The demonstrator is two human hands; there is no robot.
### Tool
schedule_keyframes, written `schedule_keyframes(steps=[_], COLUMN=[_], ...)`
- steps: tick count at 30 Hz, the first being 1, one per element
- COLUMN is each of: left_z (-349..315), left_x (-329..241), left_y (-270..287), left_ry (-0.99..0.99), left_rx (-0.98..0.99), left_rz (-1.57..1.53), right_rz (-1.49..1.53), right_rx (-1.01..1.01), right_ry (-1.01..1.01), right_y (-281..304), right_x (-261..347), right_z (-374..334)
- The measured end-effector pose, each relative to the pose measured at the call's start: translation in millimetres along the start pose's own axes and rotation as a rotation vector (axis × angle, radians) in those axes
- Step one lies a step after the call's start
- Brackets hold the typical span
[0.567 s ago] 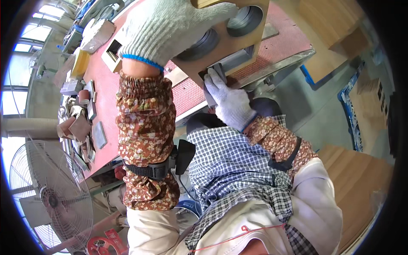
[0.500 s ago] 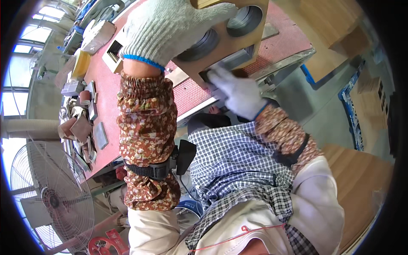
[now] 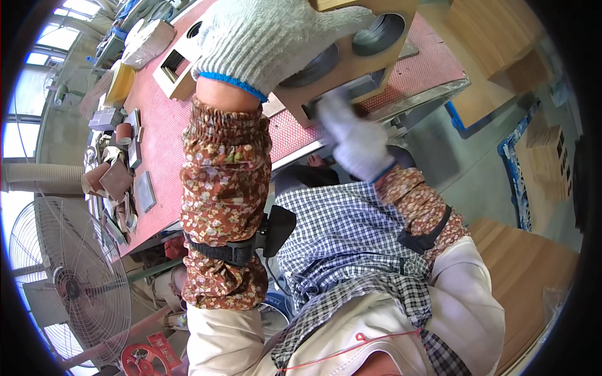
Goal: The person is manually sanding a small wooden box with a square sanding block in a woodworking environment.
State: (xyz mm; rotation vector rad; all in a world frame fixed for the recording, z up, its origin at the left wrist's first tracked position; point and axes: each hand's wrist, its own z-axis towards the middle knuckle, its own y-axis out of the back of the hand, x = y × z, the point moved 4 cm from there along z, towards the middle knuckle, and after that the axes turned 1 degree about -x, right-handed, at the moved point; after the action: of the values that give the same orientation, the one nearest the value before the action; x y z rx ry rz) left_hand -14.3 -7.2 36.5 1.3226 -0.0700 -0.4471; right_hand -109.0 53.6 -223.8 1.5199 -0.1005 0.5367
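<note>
At the top of the head view, a light-brown wooden box [image 3: 347, 55] with two round openings and a rectangular slot, shaped like a speaker cabinet, rests on the red bench. My left hand [image 3: 266, 44], in a white knitted glove with a blue cuff, grips its upper left side; the thumb reaches across the face, and the other fingers are hidden or cut off. My gloved right hand [image 3: 360, 141] is at the near corner of the slot [image 3: 360, 88]. Motion smears its fingers, so whether they hold anything is unclear.
The bench [image 3: 164, 128] carries a smaller pale box [image 3: 174, 74], a flat grey block [image 3: 145, 192] and a heap of sanding pieces [image 3: 116, 182] at left. A large fan [image 3: 69, 285] stands lower left. Wooden panels [image 3: 495, 31] and stacked wooden parts [image 3: 549, 160] are at right.
In the picture, the box and my left hand have shifted slightly right. My right hand stays by the slot, its fingers now more upright and blurred.
</note>
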Motion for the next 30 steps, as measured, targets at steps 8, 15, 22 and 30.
schedule_keyframes(steps=[8, 15, 22, 30], left_z=[-11, -10, 0, -12], left_x=[5, 2, 2, 0], left_y=[-1, -3, -7, -4], left_ry=[-0.121, -0.141, 0.009, -0.086], left_rx=[-0.128, -0.165, -0.009, -0.146], left_rz=[-0.061, -0.009, -0.047, -0.043], right_rz=[-0.089, -0.083, -0.224, -0.075], right_rx=[-0.133, -0.113, -0.124, -0.267], right_ry=[-0.074, -0.033, 0.205, 0.350], right_y=[13, 23, 33, 32], right_x=[-9, -43, -25, -11], right_z=[10, 35, 54, 47])
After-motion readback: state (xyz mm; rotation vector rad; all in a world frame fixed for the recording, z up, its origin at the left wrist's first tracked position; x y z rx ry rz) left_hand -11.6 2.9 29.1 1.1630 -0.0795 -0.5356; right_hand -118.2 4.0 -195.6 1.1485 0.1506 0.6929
